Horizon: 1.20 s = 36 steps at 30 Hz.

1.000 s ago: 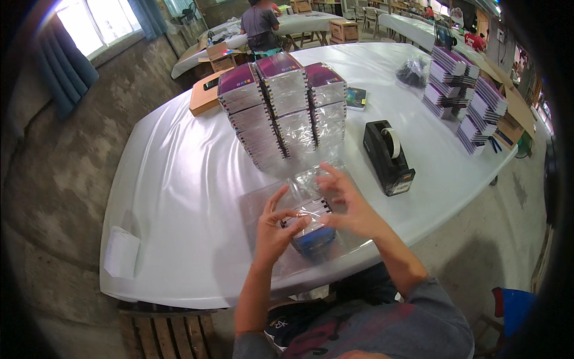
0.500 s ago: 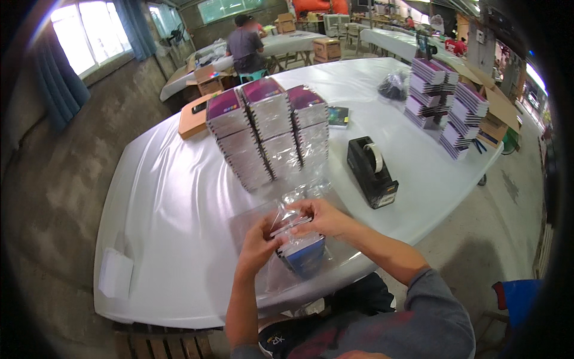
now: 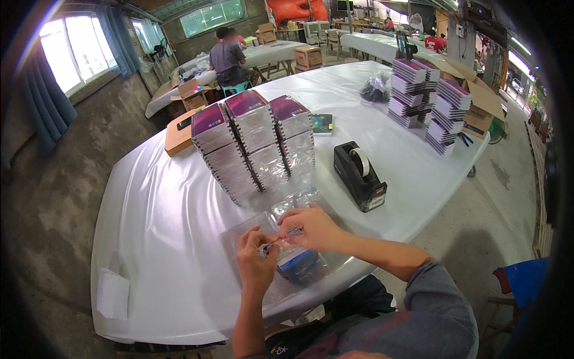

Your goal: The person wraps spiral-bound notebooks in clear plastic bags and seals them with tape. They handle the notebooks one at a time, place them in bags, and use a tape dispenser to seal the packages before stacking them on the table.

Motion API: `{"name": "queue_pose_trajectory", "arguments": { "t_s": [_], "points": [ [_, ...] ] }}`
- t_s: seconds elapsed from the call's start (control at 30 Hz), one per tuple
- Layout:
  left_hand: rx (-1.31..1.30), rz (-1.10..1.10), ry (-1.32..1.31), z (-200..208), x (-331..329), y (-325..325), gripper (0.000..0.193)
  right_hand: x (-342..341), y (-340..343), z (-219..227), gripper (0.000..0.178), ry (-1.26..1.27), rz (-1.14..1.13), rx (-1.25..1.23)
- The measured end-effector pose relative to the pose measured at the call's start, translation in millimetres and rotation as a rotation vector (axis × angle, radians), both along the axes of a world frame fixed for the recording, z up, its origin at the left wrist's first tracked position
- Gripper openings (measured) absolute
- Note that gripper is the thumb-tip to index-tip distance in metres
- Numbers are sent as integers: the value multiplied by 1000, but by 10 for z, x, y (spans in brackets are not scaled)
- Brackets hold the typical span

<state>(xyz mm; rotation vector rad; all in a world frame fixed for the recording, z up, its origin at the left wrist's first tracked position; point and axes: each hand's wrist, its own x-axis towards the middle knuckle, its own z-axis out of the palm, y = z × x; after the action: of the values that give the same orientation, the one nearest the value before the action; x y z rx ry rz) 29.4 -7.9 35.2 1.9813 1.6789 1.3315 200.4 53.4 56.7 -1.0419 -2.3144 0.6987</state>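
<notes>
A block of blue-covered notebooks (image 3: 302,263) sits at the near edge of the table, partly hidden beneath my hands. Clear plastic film (image 3: 244,220) is spread around it and toward the notebook stacks. Just above the blue cover, my left hand (image 3: 256,256) is closed in a pinch on crumpled clear plastic. Opposite it, my right hand (image 3: 315,228) also has its fingers closed on a gathered bit of the plastic. The two hands' fingertips almost meet. A black tape dispenser (image 3: 359,176) with a white roll stands right of my right hand.
Three wrapped stacks of purple-topped notebooks (image 3: 254,140) stand beyond my hands. More notebooks (image 3: 412,90) are piled at the far right beside a cardboard box (image 3: 484,105). A white block (image 3: 112,293) lies at the left edge. Another person (image 3: 227,57) sits at a far table.
My hands have drawn the plastic down and inward over the blue notebooks, and their fingers now pinch it. The whole view has shifted slightly.
</notes>
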Motion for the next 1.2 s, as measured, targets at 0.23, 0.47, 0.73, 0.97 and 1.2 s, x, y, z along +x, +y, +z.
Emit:
{"name": "queue_pose_trajectory", "arguments": {
  "t_s": [0.23,0.47,0.73,0.97,1.2],
  "points": [
    [-135,-77,153,258,20,-263,66,-15,-166,6,12,-197,-19,437],
    [19,-49,516,92,100,-433,36,106,-641,109,27,-539,61,663],
    [69,-5,512,49,179,-479,28,1474,42,56,24,-96,-830,398],
    [82,9,505,23,173,-483,27,2015,484,-506,43,248,-788,-369],
    [86,-2,486,11,163,-467,27,1939,658,-530,29,677,-707,-758]
  ]
}}
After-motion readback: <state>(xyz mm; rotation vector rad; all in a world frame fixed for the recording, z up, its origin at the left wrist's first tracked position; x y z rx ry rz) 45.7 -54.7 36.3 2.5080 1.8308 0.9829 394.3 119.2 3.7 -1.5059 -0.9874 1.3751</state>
